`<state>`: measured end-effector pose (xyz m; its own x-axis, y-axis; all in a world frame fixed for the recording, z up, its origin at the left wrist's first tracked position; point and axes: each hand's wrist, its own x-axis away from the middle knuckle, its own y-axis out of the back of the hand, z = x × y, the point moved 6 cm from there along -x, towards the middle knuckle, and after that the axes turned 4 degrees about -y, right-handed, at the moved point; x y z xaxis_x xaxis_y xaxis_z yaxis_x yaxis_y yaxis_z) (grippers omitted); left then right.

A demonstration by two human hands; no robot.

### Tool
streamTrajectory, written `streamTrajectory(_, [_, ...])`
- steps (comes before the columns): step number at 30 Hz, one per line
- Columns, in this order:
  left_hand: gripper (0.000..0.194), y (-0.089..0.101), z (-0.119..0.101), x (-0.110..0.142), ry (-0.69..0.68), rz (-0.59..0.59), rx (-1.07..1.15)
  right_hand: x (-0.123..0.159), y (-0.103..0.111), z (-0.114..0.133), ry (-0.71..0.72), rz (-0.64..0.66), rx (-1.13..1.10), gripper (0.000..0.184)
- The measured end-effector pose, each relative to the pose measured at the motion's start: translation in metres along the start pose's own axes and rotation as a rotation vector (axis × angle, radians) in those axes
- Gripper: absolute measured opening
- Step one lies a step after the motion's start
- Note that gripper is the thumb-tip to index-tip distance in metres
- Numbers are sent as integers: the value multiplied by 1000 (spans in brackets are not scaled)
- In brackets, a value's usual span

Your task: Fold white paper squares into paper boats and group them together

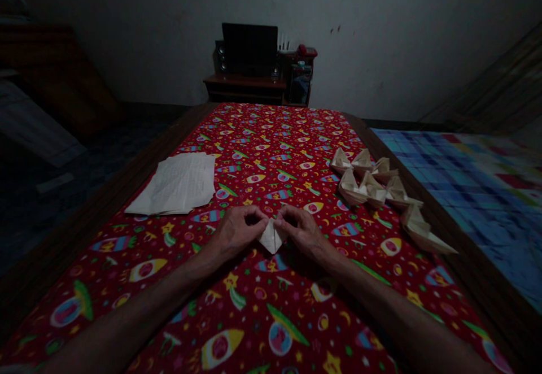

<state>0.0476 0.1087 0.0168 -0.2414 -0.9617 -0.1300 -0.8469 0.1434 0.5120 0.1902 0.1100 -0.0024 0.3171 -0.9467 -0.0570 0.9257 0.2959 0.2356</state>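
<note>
Between my hands is a small piece of folded paper [271,240], its lower corner pointing towards me and a crease down its middle. My left hand [242,227] pinches its left side with thumb and forefinger. On the right side my right hand [301,230] grips it the same way. The upper part of the folded paper is partly hidden by my fingers. Both hands rest low over a red patterned cloth [262,295].
A stack of paper sheets [178,185] lies to the left. Several folded paper boats [372,187] stand in rows on the right. Beyond the table's far end are a monitor [249,46] and a desk [245,83]. A checked mat [457,182] lies right of the table.
</note>
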Motion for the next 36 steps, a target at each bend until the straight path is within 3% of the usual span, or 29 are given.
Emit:
streamTrajectory(8, [17,8,3,1,-11,-72,22,3,0,-3,-45,17,-163,19])
streamTrajectory(13, [18,9,-2,5,-98,-94,-30,3,1,2,49,-29,-10,19])
streamTrajectory(19, [16,15,-1,14,-153,-159,-153,5,1,4,75,-29,-38,21])
streamTrajectory(23, [16,22,1,19,-153,-261,-195,8,1,11,156,-50,62,21])
streamTrajectory(27, [16,30,6,19,-144,-342,-184,10,7,10,180,-155,177,18])
streamTrajectory(36, [11,40,24,11,-114,-361,-233,11,20,4,107,-285,428,13])
